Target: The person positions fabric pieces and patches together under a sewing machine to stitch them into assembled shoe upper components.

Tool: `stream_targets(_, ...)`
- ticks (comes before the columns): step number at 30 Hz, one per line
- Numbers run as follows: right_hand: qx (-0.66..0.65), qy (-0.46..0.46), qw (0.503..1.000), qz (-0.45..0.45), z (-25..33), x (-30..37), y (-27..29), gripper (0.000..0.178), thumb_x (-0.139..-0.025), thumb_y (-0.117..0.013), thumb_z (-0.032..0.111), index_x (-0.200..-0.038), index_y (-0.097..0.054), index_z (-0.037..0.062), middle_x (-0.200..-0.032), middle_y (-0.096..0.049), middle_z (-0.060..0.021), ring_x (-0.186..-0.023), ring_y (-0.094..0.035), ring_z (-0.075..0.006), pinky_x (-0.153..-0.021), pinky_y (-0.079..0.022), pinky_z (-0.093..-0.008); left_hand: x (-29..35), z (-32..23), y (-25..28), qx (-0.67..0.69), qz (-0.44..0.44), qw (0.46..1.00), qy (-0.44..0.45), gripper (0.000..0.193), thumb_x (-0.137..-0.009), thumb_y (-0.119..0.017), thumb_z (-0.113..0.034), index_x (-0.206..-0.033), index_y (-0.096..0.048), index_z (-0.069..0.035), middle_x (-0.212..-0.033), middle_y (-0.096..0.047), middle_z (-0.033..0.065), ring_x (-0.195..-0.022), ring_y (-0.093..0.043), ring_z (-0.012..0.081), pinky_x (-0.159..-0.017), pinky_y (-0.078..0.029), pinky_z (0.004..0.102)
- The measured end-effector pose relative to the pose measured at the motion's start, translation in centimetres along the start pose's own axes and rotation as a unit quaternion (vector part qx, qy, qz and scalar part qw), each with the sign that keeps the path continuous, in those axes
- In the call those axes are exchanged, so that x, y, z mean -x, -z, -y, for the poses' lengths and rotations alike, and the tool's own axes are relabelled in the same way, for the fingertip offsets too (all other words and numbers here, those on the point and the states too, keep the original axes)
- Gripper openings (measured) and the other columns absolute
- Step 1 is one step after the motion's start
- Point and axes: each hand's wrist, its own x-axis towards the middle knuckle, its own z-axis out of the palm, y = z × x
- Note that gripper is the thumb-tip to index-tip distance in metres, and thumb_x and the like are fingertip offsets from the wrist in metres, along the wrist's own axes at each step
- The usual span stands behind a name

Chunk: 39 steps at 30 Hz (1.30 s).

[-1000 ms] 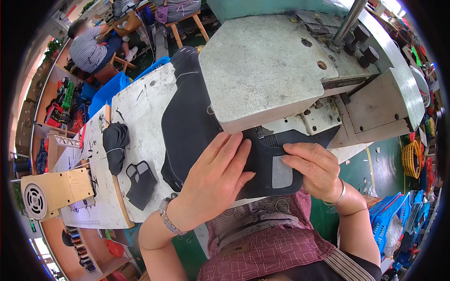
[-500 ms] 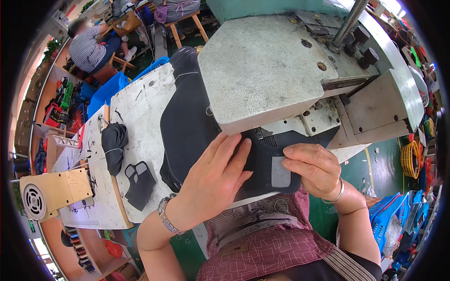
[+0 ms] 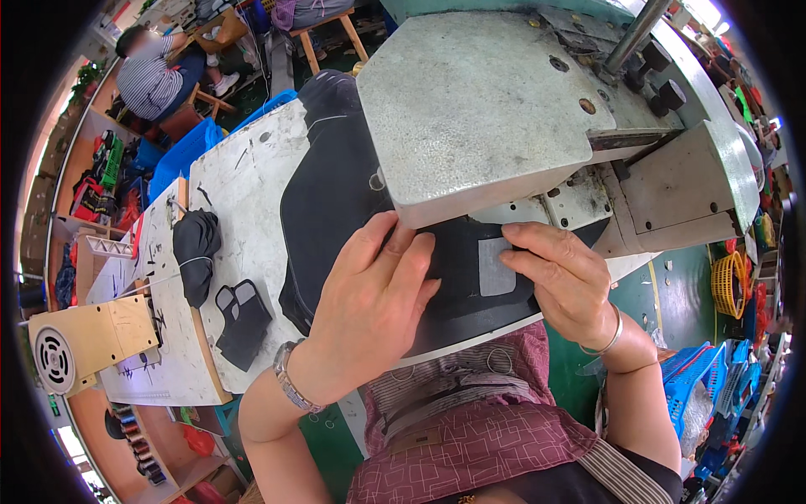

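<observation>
A large black fabric piece [image 3: 327, 181] lies on the white worktable and runs under the head of an industrial sewing machine [image 3: 487, 105]. Near its right end sits a light grey rectangular patch [image 3: 495, 269] with rounded corners. Pressed on the fabric, just in front of the machine head, is my left hand [image 3: 369, 307], open with its fingers spread and bent. Thumb and fingers of my right hand [image 3: 567, 281] are closed on the fabric beside the patch's right edge. The machine head hides the needle area and part of the cloth.
To the left on the worktable [image 3: 252, 181] lie a bundled black cloth [image 3: 196, 252] and a small black piece with grey patches [image 3: 243, 323]. A tan device with a round vent [image 3: 57, 359] stands farther left. Blue baskets [image 3: 695, 386] are at right. A seated person [image 3: 151, 80] works far left.
The fabric with its grey patch has slid away from me, toward the machine head. Both hands have moved with it, keeping their hold. The view has shifted slightly.
</observation>
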Motion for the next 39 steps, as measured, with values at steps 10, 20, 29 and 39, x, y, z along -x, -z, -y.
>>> stream_targets(10,-0.032,-0.015,0.998,0.056,-0.1,-0.3,0.0,0.027,-0.073,-0.066,-0.004,-0.1,-0.067,-0.0074,-0.112,-0.065,-0.0207,-0.102,-0.066,-0.0333,-0.082,-0.056,-0.0378,-0.5,0.6,0.2,-0.004,-0.027,1.0,0.004,0.051,-0.067,-0.077,-0.008,-0.111,-0.057,0.008,-0.118,-0.053,0.0196,-0.12,-0.049,0.0388,-0.099,-0.043,0.0466)
stream_targets(20,-0.035,-0.01,0.994,0.105,-0.1,-0.9,-0.2,0.033,-0.068,-0.063,-0.003,-0.101,-0.067,-0.0055,-0.109,-0.066,-0.0188,-0.098,-0.065,-0.0332,-0.081,-0.055,-0.0386,-1.6,2.3,0.6,-0.009,0.006,1.0,0.007,0.05,-0.072,-0.077,-0.018,-0.109,-0.059,0.009,-0.117,-0.056,0.0194,-0.12,-0.047,0.0394,-0.101,-0.038,0.0466)
stream_targets(29,-0.01,0.02,0.99,0.136,0.6,-2.1,-1.1,0.033,-0.07,-0.065,0.0,-0.103,-0.067,-0.0029,-0.111,-0.068,-0.0153,-0.099,-0.062,-0.0305,-0.083,-0.052,-0.0386,-3.7,5.2,1.5,0.072,0.04,0.996,-0.042,0.047,-0.076,-0.074,-0.02,-0.117,-0.061,-0.002,-0.128,-0.056,0.0149,-0.127,-0.044,0.0358,-0.106,-0.033,0.0497)
stream_targets(39,-0.015,0.002,0.988,0.155,0.7,-2.5,-1.3,0.031,-0.073,-0.066,0.002,-0.104,-0.065,-0.0015,-0.115,-0.067,-0.0157,-0.102,-0.061,-0.0322,-0.085,-0.05,-0.0411,-2.5,5.8,0.3,0.041,-0.016,0.995,-0.09,0.025,-0.077,-0.075,-0.015,-0.098,-0.068,-0.003,-0.117,-0.064,0.0094,-0.117,-0.056,0.0312,-0.093,-0.051,0.0372)
